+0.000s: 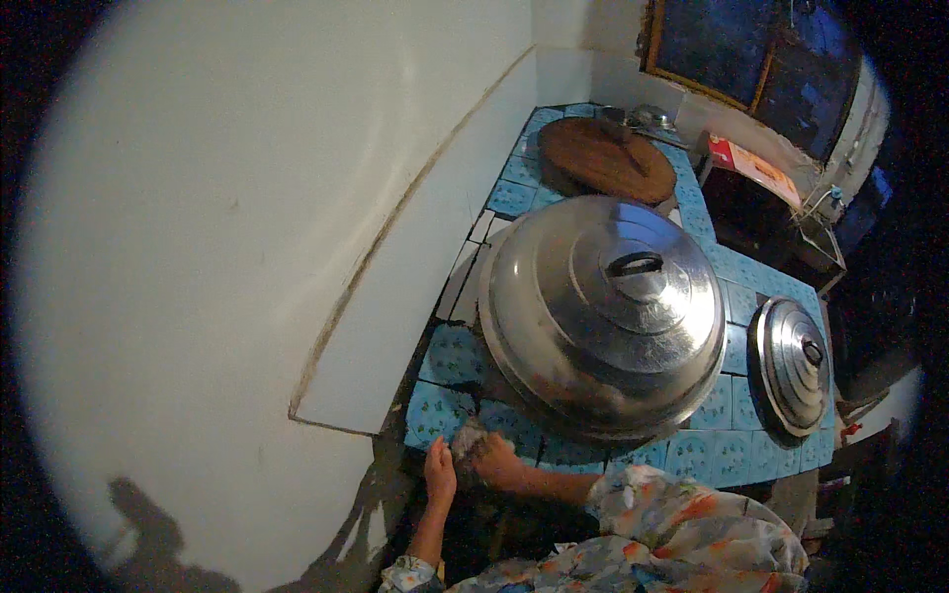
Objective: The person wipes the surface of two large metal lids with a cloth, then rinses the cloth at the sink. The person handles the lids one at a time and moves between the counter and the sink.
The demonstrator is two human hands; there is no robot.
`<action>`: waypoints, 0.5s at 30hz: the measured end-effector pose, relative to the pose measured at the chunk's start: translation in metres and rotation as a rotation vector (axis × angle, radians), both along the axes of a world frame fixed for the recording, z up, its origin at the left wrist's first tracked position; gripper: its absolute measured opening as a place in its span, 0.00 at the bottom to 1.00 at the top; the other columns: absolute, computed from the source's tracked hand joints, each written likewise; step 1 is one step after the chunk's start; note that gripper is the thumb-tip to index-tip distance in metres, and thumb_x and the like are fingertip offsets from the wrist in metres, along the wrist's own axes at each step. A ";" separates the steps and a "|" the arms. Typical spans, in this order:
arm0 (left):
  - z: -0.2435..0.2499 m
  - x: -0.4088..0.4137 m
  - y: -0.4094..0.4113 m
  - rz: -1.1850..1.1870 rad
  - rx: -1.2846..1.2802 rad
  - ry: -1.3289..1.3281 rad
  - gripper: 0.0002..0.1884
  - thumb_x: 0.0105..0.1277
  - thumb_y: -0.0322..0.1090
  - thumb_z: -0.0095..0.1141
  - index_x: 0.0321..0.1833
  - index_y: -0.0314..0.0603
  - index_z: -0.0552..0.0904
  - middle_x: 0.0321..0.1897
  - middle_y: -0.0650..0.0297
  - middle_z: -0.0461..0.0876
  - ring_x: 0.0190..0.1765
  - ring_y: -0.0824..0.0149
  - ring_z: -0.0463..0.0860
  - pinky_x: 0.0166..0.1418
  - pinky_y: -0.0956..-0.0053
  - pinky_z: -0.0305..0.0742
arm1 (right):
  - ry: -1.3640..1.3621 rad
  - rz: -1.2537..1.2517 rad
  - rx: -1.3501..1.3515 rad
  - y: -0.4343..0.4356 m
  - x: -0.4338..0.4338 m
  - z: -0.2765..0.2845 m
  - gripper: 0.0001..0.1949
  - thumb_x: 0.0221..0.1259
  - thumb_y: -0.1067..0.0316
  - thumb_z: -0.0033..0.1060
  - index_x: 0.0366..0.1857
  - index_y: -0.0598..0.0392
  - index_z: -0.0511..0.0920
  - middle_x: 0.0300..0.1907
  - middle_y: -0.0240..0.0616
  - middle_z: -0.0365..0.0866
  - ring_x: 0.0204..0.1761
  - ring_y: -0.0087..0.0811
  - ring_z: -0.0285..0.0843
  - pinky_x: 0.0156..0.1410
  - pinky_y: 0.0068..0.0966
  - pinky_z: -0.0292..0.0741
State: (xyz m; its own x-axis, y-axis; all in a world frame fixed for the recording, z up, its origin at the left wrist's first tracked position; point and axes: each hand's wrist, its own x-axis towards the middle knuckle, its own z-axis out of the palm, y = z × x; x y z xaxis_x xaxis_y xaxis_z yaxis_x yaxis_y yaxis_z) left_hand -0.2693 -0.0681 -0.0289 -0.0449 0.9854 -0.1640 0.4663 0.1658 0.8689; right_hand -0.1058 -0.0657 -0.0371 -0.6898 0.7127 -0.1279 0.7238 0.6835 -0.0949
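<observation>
My right hand [498, 461] grips a crumpled greyish cloth [468, 436] at the near left corner of a blue-tiled counter [715, 452]. Just left of it, at the counter's edge, my left hand [441, 471] is raised with its fingers close together. Whether anything lies in that palm is not visible. Beyond the hands, a large domed metal lid [593, 326] with a dark handle covers much of the counter; what lies under it is hidden.
A smaller round metal lid [789, 367] lies at the right. Farther back is a round wooden chopping board [604, 159] with a dark tool on it. A pale wall [222, 222] borders the left side. A dark open box-like recess [756, 215] stands at the back right, below a window [741, 59].
</observation>
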 end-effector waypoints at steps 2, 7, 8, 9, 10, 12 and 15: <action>-0.005 -0.005 -0.013 -0.021 -0.049 -0.056 0.24 0.77 0.45 0.40 0.69 0.37 0.66 0.59 0.51 0.75 0.55 0.55 0.78 0.59 0.60 0.73 | 0.119 -0.011 -0.154 -0.034 0.012 -0.002 0.15 0.53 0.64 0.58 0.45 0.56 0.78 0.44 0.44 0.80 0.48 0.44 0.78 0.55 0.50 0.68; -0.012 -0.016 -0.045 0.001 -0.170 -0.341 0.29 0.75 0.51 0.43 0.70 0.37 0.65 0.59 0.53 0.75 0.54 0.60 0.78 0.56 0.65 0.74 | 0.211 -0.111 -0.238 -0.069 0.036 0.073 0.15 0.54 0.67 0.55 0.47 0.54 0.76 0.39 0.44 0.82 0.42 0.45 0.81 0.50 0.46 0.73; -0.007 -0.013 -0.047 -0.002 -0.164 -0.412 0.30 0.74 0.52 0.44 0.70 0.37 0.65 0.59 0.53 0.74 0.54 0.59 0.78 0.56 0.65 0.74 | 0.293 -0.188 -0.241 -0.071 0.042 0.074 0.15 0.56 0.67 0.54 0.47 0.54 0.76 0.39 0.45 0.82 0.41 0.47 0.81 0.48 0.46 0.73; -0.003 -0.015 -0.048 0.011 -0.195 -0.482 0.33 0.72 0.55 0.46 0.70 0.38 0.64 0.60 0.54 0.74 0.56 0.60 0.77 0.57 0.65 0.73 | 0.383 -0.259 -0.238 -0.071 0.043 0.072 0.14 0.57 0.67 0.54 0.48 0.55 0.76 0.38 0.46 0.82 0.39 0.49 0.80 0.47 0.45 0.74; 0.000 -0.016 -0.048 0.026 -0.219 -0.554 0.36 0.70 0.59 0.48 0.71 0.38 0.64 0.60 0.55 0.73 0.57 0.60 0.76 0.58 0.64 0.72 | 0.470 -0.328 -0.230 -0.068 0.041 0.078 0.14 0.58 0.67 0.53 0.48 0.55 0.76 0.38 0.47 0.82 0.38 0.51 0.80 0.46 0.44 0.74; 0.010 -0.018 -0.041 0.058 -0.343 -0.626 0.39 0.67 0.61 0.52 0.71 0.40 0.64 0.60 0.56 0.73 0.58 0.60 0.75 0.59 0.63 0.71 | 0.499 -0.386 -0.357 -0.068 0.035 0.110 0.12 0.60 0.68 0.51 0.46 0.57 0.76 0.37 0.50 0.81 0.38 0.54 0.79 0.44 0.45 0.74; 0.017 -0.011 -0.034 -0.001 -0.506 -0.631 0.38 0.65 0.58 0.56 0.71 0.42 0.64 0.61 0.58 0.72 0.59 0.62 0.74 0.60 0.62 0.70 | 0.613 -0.490 -0.478 -0.041 0.022 0.130 0.12 0.68 0.64 0.49 0.44 0.61 0.76 0.34 0.49 0.80 0.36 0.46 0.79 0.43 0.40 0.74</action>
State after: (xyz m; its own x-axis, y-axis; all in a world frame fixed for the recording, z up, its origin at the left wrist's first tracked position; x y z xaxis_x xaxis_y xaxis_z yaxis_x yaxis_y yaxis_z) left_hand -0.2803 -0.1023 -0.0115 0.2062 0.7853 -0.5838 -0.0867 0.6089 0.7885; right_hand -0.0836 -0.1072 0.0925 -0.3691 0.9087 -0.1951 0.6516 0.1034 -0.7515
